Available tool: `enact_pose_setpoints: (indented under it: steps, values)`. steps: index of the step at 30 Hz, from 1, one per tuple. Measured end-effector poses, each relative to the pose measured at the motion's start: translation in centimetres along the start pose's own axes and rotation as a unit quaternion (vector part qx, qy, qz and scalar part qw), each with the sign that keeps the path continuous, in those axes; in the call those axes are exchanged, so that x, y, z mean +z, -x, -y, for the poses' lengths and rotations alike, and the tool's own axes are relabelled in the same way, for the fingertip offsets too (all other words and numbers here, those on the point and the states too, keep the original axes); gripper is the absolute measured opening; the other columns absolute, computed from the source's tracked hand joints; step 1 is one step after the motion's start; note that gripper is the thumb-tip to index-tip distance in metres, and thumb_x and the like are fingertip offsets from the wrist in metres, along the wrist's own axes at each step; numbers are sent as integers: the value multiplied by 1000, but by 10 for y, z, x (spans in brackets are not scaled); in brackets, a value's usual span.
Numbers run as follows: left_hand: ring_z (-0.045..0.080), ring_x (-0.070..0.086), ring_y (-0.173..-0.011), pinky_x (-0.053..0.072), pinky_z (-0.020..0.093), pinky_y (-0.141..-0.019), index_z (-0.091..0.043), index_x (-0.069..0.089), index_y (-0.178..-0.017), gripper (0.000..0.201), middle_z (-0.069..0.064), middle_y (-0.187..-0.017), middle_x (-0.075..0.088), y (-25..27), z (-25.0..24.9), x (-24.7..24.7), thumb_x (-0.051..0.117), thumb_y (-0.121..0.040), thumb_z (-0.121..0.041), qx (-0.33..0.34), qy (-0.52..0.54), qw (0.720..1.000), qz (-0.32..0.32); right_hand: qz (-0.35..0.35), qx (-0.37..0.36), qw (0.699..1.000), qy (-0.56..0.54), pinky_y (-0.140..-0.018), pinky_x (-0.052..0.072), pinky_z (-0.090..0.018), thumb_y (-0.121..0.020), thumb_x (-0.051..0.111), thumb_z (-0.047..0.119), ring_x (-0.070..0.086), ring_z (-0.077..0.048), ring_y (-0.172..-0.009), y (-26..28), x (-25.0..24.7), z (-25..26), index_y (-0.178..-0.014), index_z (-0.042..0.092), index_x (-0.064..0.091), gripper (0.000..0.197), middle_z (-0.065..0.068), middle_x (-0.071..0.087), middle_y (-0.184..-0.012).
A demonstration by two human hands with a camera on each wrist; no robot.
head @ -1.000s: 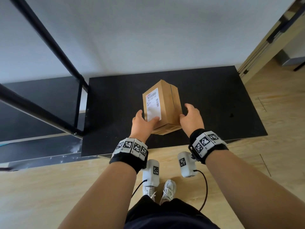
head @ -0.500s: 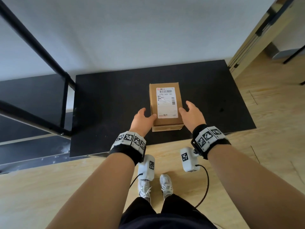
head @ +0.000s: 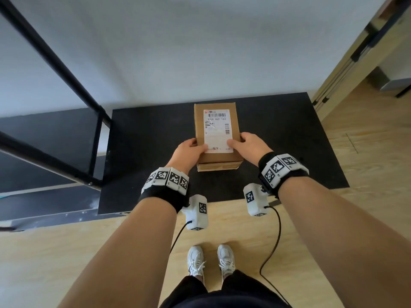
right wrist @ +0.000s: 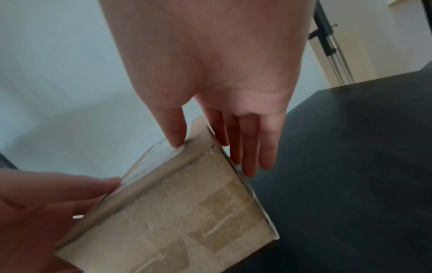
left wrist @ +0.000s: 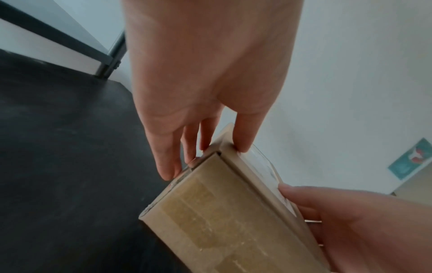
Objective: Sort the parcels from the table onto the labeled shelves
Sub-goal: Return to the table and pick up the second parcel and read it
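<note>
A brown cardboard parcel (head: 216, 134) with a white shipping label on top sits over the middle of the black table (head: 142, 156). My left hand (head: 189, 150) grips its near left side, thumb on the label and fingers down the side. My right hand (head: 246, 144) grips the near right side the same way. In the left wrist view the left hand (left wrist: 203, 147) pinches the parcel (left wrist: 224, 218) at its edge. The right wrist view shows the right hand (right wrist: 210, 147) with thumb on top and fingers along the side of the parcel (right wrist: 177, 212). Whether the parcel is lifted off the table I cannot tell.
A black metal shelf frame (head: 97, 138) stands to the left of the table, with a dark shelf board (head: 44, 138) behind it. A pale wall rises behind the table. A wooden door frame (head: 355, 70) stands at the right. My feet (head: 211, 261) stand on the wooden floor.
The parcel was turned from tilted to label-up. Both hands shifted from the sides to a grip with thumbs on top.
</note>
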State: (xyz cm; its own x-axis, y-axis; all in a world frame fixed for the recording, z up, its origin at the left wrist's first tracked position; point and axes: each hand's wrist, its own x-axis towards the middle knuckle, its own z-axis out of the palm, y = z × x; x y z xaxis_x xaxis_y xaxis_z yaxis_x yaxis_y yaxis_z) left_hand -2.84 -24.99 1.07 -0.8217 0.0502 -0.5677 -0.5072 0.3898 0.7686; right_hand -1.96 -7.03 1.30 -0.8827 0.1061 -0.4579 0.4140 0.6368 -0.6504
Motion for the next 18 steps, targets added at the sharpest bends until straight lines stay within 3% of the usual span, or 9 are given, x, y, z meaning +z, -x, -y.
enact_pose_setpoints:
  steps: [8, 14, 16, 18]
  values:
    - [18, 66, -115, 53, 41, -101, -17, 53, -143, 58, 0, -129, 68, 29, -55, -49, 68, -88, -27, 111, 86, 988, -60, -67, -111, 987, -92, -90, 48, -29, -98, 54, 38, 61, -19, -116, 24, -30, 64, -137, 17, 53, 45, -1, 62, -133]
    - [16, 65, -115, 54, 38, -99, -17, 50, -146, 56, -1, -131, 66, 59, -90, -77, 67, -92, -22, 193, 124, 971, -72, -118, -180, 966, -146, -99, 51, -35, -95, 57, 39, 59, -16, -119, 48, -53, 101, -143, 19, 48, 53, 2, 60, -135]
    - [16, 64, -116, 53, 39, -101, -17, 51, -145, 54, -2, -132, 65, 69, -98, -83, 66, -93, -20, 218, 126, 965, -73, -136, -203, 957, -159, -96, 53, -32, -93, 59, 38, 60, -14, -117, 55, -59, 111, -142, 21, 50, 52, 4, 61, -134]
    - [17, 64, -118, 52, 42, -102, -18, 52, -144, 54, -2, -132, 65, 78, -106, -88, 67, -92, -21, 239, 125, 960, -76, -149, -223, 948, -171, -85, 52, -22, -93, 61, 35, 60, -9, -111, 63, -65, 119, -141, 22, 50, 51, 6, 61, -133]
